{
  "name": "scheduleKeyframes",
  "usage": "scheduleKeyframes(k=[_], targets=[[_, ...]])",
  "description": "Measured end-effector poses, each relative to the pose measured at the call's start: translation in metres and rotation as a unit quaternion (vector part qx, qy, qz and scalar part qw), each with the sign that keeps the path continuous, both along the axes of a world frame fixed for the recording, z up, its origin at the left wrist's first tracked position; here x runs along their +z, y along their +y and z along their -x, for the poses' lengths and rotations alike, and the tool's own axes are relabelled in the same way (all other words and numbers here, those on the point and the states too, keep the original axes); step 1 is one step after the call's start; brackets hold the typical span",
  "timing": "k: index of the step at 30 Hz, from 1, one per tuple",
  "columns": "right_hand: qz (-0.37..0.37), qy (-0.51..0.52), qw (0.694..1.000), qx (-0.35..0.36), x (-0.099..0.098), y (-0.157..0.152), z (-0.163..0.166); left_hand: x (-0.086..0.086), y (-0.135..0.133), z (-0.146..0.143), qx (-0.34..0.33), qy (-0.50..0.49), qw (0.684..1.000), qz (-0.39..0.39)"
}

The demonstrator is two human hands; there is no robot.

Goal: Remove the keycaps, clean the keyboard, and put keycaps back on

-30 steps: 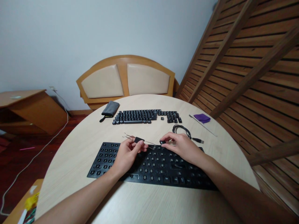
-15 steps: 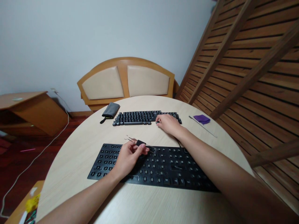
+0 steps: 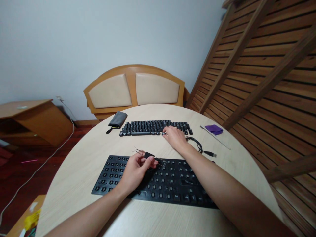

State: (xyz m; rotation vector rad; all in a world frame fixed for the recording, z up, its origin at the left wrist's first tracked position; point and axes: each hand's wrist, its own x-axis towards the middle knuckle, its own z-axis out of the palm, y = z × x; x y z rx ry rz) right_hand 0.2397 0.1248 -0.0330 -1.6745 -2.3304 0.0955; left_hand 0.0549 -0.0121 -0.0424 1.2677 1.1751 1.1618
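My left hand (image 3: 138,169) is closed around a keycap puller (image 3: 149,155) with a black grip and bent wire ends. It is over the keyboard base (image 3: 158,179), a black board with most of its switches bare and a few keycaps left at the near edge. My right hand (image 3: 174,137) reaches to the far side, where loose black keycaps (image 3: 145,126) lie set out in rows. Its thumb and fingertips pinch a small black keycap (image 3: 163,133) at the right end of the nearest row. Part of the base lies hidden under my forearms.
A black USB cable (image 3: 197,142) curls right of my right hand. Farther right are a purple cloth (image 3: 214,129) and a thin rod (image 3: 216,137). A grey pouch (image 3: 118,119) sits at the back left of the round table (image 3: 81,164). A slatted wooden panel (image 3: 259,82) rises on the right.
My right hand has shifted slightly left and toward me, bringing the keycap to the row's end. The cable it covered now shows. My left hand still holds the puller over the base.
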Motion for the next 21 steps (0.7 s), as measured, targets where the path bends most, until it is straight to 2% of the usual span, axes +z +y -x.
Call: scheduleKeyframes(k=[21], targets=[[-0.013,0.028,0.999,0.010,-0.0088,0.0087,0.0039,-0.0014,-0.0001,-0.0004,0.005,0.006,1.000,-0.001]])
